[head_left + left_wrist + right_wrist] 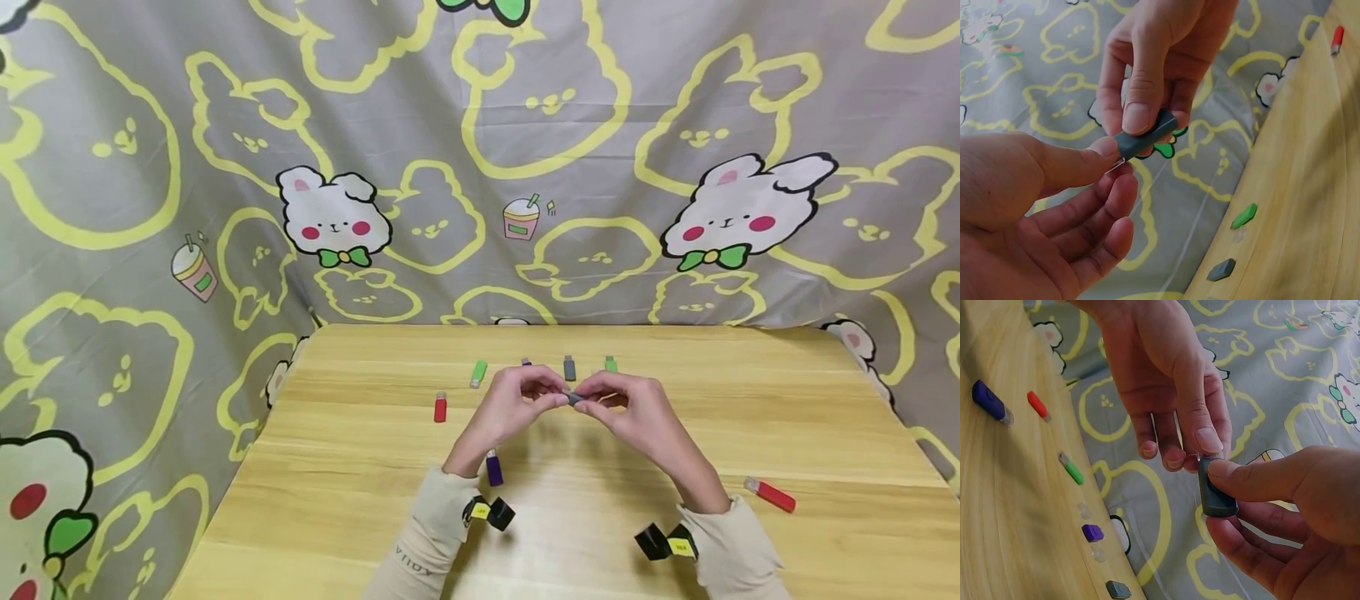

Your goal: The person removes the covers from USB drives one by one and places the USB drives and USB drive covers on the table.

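Held up between both hands above the table is a dark grey USB stick (1150, 139). My right hand (633, 408) pinches its grey body between thumb and fingers. At the other end, my left hand (517, 404) pinches the stick's clear tip, with thumb and index finger close against the right hand's thumb. In the right wrist view, the left hand's other fingers hang loosely below its grip. Part of the stick's clear end is hidden behind the fingertips. Below the left wrist lies a purple USB stick (493, 468) on the table.
Behind the hands lie a second grey stick (569, 368), green sticks (478, 374) and a partly hidden purple one (1092, 532). Red sticks (440, 407) lie at left and front right. Small clear pieces (1099, 552) rest near the purple stick. A patterned curtain (420, 275) borders the wooden table (360, 500).
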A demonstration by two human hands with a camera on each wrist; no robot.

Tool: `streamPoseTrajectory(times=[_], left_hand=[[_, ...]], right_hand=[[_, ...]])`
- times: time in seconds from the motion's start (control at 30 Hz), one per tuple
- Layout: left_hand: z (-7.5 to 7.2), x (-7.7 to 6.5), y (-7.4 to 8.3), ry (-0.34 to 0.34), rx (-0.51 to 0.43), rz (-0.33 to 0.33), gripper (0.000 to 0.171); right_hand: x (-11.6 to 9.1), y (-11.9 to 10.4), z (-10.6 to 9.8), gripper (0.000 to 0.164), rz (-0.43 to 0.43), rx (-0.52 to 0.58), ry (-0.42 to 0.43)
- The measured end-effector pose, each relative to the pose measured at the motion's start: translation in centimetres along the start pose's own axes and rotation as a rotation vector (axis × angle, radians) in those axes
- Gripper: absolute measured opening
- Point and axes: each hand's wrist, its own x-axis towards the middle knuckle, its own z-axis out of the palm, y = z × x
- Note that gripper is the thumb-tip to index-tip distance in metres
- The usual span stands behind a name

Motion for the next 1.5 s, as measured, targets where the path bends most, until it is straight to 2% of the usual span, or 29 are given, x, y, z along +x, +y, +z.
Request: streamPoseTrajectory(times=[0.2,0.47,0.57,0.77,0.87,1.03,1.3,1.5], left_hand=[[0.0,0.0,0.1,0.016,0.022,-0.007,0.009],[-0.1,-0.1,-0.1,0.019,-0.005,-0.011,0.008],[-0.6,-0.1,-0.1,0.038,-0.016,-0.030,0.008],[-2.5,-0.4,-0.3,0.148,-0.064,-0.079,0.005],[-3.1,-0.3,-0.3,0.143,-0.083,-0.076,0.006],[-3.4,-0.3,-0.5,0.139,-0.099,-0.069,0.009],[-3.5,-0.3,-0.8,0.145,-0.093,-0.078,0.013],[-3.6,-0.3,-1.0,0.158,-0.099,-0.084,0.013]], right_hand=[[0.0,-0.1,0.0,0.016,0.001,-0.005,-0.018],[-0.1,-0.3,-0.2,0.017,0.001,-0.002,-0.027],[-0.1,-0.2,-0.6,0.014,0.009,-0.024,-0.039],[-0.6,0.3,-2.7,0.014,0.076,-0.053,-0.002],[-0.7,0.6,-3.4,0.018,0.080,-0.053,0.003],[-0.5,1.4,-3.7,0.024,0.086,-0.063,0.046],[-0.3,4.1,-5.3,0.023,0.248,-0.102,0.191],[0.9,7.2,-5.9,0.025,0.342,-0.139,0.188]])
